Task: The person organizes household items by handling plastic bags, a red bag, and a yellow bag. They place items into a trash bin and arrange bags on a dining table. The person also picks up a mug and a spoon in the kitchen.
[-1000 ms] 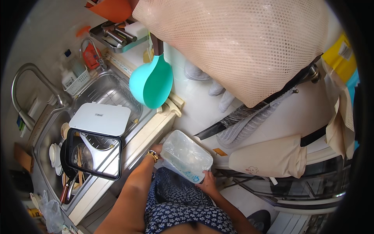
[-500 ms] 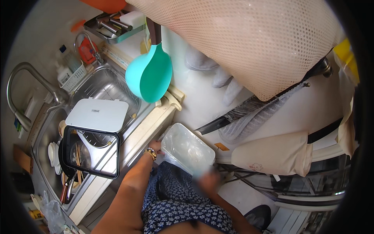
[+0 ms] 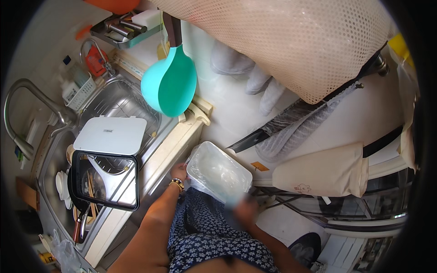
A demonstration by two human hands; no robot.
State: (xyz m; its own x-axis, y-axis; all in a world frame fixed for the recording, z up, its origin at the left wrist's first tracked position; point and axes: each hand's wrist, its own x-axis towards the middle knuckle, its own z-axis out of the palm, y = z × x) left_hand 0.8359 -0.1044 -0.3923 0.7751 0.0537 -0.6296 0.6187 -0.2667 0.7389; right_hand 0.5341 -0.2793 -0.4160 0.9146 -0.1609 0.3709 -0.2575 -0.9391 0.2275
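A translucent rectangular plastic container (image 3: 218, 170) is up against the front of my patterned blue clothing. My left hand (image 3: 179, 171), with a beaded bracelet at the wrist, grips its left side; the fingertips are partly hidden. My right hand (image 3: 246, 212) is at the container's near right corner. Blur covers that hand, so its fingers do not show. To the left, a clear container with a black rim (image 3: 138, 182) rests over the sink, a white lid (image 3: 109, 135) just behind it.
Dishes, chopsticks and a black pan (image 3: 78, 186) sit in the steel sink (image 3: 50, 159) under a curved tap (image 3: 27, 84). A turquoise ladle (image 3: 170, 82) hangs ahead. Perforated beige cloth (image 3: 296, 41) fills the upper right. A cream cloth cover (image 3: 321, 170) lies right, above a dark rack.
The whole view has shifted slightly, and the sink side appears a little further left. More of my shoe shows at lower right. Both hands keep their places at the container.
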